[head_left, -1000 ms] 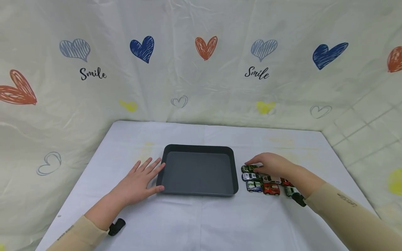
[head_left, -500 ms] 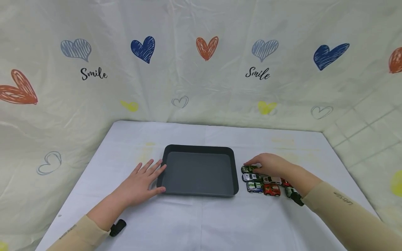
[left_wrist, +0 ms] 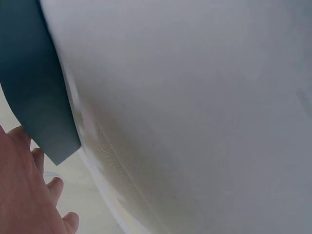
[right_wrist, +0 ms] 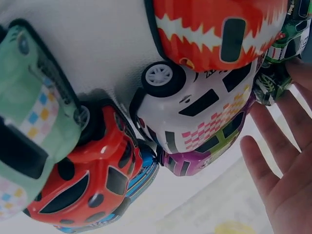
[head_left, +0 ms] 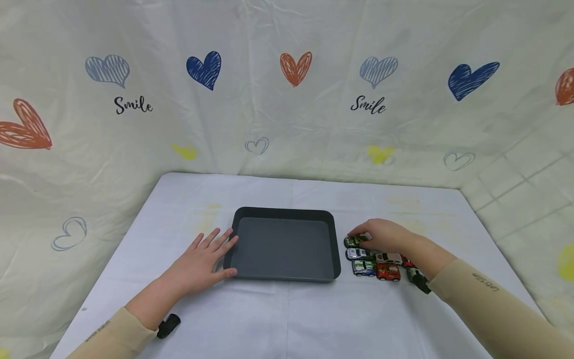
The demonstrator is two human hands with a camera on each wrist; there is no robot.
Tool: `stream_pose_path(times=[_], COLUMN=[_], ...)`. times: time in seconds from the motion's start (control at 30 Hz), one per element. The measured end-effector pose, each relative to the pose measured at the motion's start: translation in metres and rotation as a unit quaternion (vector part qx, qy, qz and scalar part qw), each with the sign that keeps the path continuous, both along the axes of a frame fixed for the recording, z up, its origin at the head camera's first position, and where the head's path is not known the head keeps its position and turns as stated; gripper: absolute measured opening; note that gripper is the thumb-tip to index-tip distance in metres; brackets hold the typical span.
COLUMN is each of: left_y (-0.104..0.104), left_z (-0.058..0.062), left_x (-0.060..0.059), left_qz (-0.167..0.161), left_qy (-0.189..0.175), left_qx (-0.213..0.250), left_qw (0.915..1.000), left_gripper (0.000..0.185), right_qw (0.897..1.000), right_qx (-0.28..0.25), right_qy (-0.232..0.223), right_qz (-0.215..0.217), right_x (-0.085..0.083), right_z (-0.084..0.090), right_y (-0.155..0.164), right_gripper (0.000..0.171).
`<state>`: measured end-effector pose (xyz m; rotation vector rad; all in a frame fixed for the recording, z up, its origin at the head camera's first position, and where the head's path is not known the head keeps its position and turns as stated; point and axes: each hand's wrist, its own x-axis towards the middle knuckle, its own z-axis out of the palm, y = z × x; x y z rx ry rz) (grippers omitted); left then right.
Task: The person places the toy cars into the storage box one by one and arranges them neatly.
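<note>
A dark grey rectangular tray point(head_left: 287, 249) lies on the white-covered table. My left hand point(head_left: 197, 269) has its fingers spread, fingertips resting on the tray's left rim; the left wrist view catches these fingers point(left_wrist: 54, 189) beside the tray wall point(left_wrist: 44, 117). To the right of the tray, my right hand point(head_left: 390, 237) pinches a green camouflage toy car point(head_left: 353, 242) between thumb and fingers, at the group's back left corner. Close by are a silver toy car point(head_left: 358, 254), a blue-and-white one point(head_left: 363, 268) and a red one point(head_left: 388, 271). The right hand partly hides the cars behind it.
In the right wrist view, a white checked car point(right_wrist: 200, 107), a purple car point(right_wrist: 190, 163), a red black-spotted car point(right_wrist: 97, 180) and a mint green car point(right_wrist: 39, 122) stand close together. A cloth printed with hearts point(head_left: 293, 69) hangs behind the table.
My right wrist has shifted slightly left, while its fingers stay at the green camouflage car. The left hand and the tray hold nearly the same place.
</note>
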<state>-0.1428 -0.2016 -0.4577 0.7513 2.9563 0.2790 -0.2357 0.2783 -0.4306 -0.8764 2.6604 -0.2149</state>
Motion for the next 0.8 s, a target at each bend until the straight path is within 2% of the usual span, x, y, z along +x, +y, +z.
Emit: stream_pose_path(times=[0.2,0.37,0.8], left_y=[0.0,-0.001,-0.001], left_z=[-0.001,-0.002,-0.003], left_x=[0.0,-0.001,-0.001], left_qz=[-0.004,-0.003,-0.005], left_qy=[0.004,0.004,0.003], left_qx=[-0.004,-0.008,0.002], left_qw=[1.0,1.0,1.0], left_gripper=[0.083,0.085,0.084], right_qw=[1.0,0.998,0.987], right_qx=[-0.015,-0.033,-0.109], right_qy=[-0.016,-0.035,-0.071], right_qz=[-0.008,-0.037,-0.096], right_x=[-0.003,-0.005,-0.012], right_z=[0.0,0.003,0.016], right_y=[-0.001,-0.001,0.01], right_gripper=[0.033,0.034,0.036])
